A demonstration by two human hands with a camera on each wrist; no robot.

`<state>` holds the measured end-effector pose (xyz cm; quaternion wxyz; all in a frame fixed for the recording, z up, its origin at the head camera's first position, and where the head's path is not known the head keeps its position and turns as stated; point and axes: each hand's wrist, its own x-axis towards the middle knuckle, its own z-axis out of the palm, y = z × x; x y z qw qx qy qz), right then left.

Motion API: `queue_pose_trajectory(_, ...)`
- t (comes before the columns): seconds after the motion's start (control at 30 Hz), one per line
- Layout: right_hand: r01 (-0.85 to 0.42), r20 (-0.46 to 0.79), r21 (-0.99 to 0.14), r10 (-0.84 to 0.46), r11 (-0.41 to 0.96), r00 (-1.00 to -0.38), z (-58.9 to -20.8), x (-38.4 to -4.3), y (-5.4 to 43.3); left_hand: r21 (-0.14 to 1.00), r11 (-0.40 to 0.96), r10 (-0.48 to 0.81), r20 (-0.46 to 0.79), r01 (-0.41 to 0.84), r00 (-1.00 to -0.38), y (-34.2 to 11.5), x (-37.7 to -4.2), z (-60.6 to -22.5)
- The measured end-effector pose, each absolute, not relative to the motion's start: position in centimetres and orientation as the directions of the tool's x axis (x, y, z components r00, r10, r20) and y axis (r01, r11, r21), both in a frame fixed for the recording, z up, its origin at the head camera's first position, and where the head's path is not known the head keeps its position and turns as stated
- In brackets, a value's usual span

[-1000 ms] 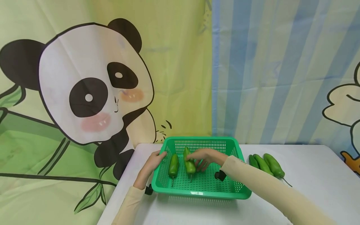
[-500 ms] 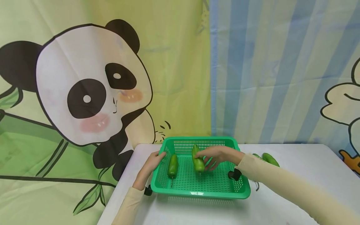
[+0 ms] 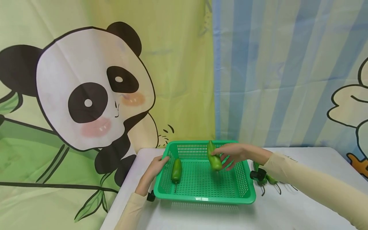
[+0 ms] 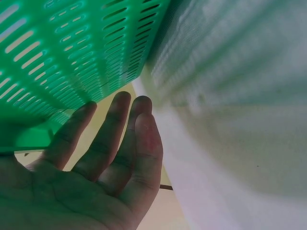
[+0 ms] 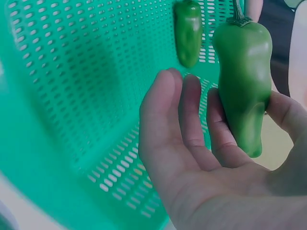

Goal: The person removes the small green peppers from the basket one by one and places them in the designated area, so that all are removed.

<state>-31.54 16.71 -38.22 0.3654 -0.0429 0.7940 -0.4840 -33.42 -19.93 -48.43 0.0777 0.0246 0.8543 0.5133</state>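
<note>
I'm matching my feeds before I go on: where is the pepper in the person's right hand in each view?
Head: pepper in the lower half, just right of center, in the right hand.
Left wrist: not in it.
Right wrist: pepper at upper right, stem up.
Shared landmark: the green basket, in all three.

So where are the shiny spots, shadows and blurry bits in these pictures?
Head view: white glare on the rim of the green basket, soft shadow on the table below; left wrist view: broad, soft shadow across the table; right wrist view: pale shine on the nearer pepper, blurry basket edge at left.
</note>
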Motion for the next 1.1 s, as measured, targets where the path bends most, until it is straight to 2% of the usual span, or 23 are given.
queue_pose_trajectory(0.7,0.24,-0.519,-0.804,-0.444,0.544,-0.73,-35.7,-29.9,25.4,0.894,0.446,0.113,-0.104,-0.043,-0.988,-20.3,-33.3,-48.5)
queue_pose_trajectory(1.1,0.213,-0.509,-0.751,-0.342,0.625,-0.79,-36.9,-29.1,33.9,0.892,0.45,0.115,-0.098,-0.036,-0.988,-19.9,-33.5,-48.6)
